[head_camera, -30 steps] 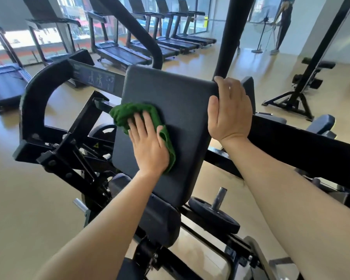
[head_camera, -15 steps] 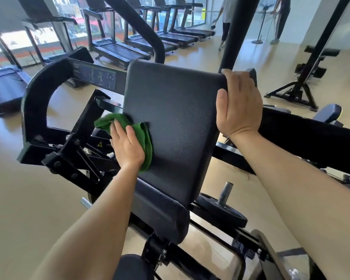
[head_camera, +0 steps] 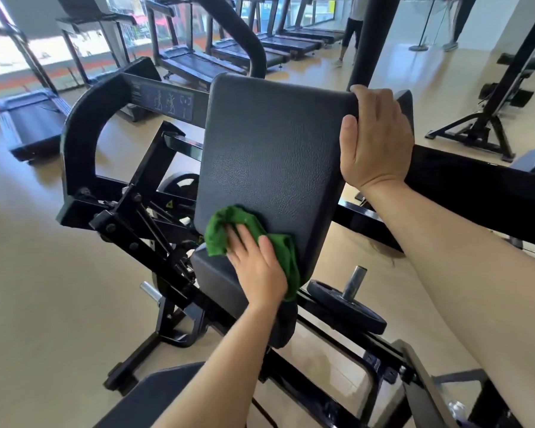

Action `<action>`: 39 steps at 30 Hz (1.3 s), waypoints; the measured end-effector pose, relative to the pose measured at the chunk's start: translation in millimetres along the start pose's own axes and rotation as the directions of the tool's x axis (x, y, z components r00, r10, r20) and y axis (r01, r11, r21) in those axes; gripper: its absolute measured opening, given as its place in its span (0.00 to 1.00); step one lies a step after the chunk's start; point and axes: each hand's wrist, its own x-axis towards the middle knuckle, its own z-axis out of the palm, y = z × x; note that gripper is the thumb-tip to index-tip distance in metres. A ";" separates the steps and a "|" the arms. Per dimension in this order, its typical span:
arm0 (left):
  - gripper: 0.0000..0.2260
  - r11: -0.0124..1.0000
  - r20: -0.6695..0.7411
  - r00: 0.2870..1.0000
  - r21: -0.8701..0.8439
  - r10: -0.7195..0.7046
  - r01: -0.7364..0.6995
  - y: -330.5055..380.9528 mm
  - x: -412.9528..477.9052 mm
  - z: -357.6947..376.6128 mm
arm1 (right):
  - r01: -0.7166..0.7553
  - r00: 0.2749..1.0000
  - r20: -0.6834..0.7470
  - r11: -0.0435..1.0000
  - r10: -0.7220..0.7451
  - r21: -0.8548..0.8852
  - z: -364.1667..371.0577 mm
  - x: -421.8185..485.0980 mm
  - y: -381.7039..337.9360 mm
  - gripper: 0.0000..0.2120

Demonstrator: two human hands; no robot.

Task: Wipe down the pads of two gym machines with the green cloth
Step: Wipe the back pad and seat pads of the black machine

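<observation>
A large black padded backrest (head_camera: 272, 156) stands tilted in the middle of the view, on a black steel machine frame (head_camera: 84, 156). My left hand (head_camera: 257, 267) presses the crumpled green cloth (head_camera: 229, 223) flat against the pad's lower edge, just above a smaller lower pad (head_camera: 217, 279). The cloth sticks out past my fingers on the left and hangs down on the right. My right hand (head_camera: 374, 137) grips the backrest's upper right corner, fingers curled over the top edge. A dark seat pad (head_camera: 155, 393) shows at the bottom.
A weight plate on a steel peg (head_camera: 349, 298) sits right of the lower pad. Several treadmills (head_camera: 198, 63) line the windows at the back. A bench stand (head_camera: 482, 125) is at far right. Two people (head_camera: 352, 29) stand on the tan floor far behind.
My left hand has slid the green cloth down and to the right, from the pad's left edge to its bottom edge. My right hand keeps its hold on the top corner.
</observation>
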 end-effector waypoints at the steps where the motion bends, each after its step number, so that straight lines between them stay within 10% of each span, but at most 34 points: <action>1: 0.29 0.994 -0.043 0.993 -0.030 -0.106 0.105 -7.1 18.4 -2.9 | 0.001 1.000 -0.002 1.000 -0.001 0.002 0.0 0.0 0.1 0.24; 7: 0.30 0.826 0.008 0.857 -0.263 -0.515 0.498 -22.8 73.0 -20.0 | 0.013 1.000 -0.011 1.000 -0.013 0.011 1.1 1.4 0.5 0.24; 13: 0.37 0.997 0.012 1.000 0.078 -0.011 0.010 21.5 -13.0 0.7 | 0.014 1.000 -0.016 1.000 -0.014 0.006 1.3 1.2 -0.4 0.24; 19: 0.24 0.879 0.064 0.896 0.172 0.440 -0.444 77.9 -7.5 -6.5 | 0.035 0.999 -0.014 0.998 -0.034 0.047 -2.2 2.0 -1.6 0.23; 23: 0.28 0.853 0.064 0.893 0.272 0.446 -0.446 134.9 73.4 -36.0 | 0.001 1.000 0.012 0.989 -0.002 0.150 -7.3 4.2 0.8 0.23; 31: 0.19 0.514 0.137 0.589 0.358 0.796 -0.779 203.0 94.4 -44.5 | -0.279 0.932 0.023 0.675 0.362 0.683 -33.9 0.3 -6.1 0.27; 39: 0.18 0.188 0.346 0.316 0.358 0.883 -0.915 115.7 47.7 -42.8 | -0.096 0.992 0.126 0.836 0.033 0.541 -14.1 -68.5 -17.8 0.29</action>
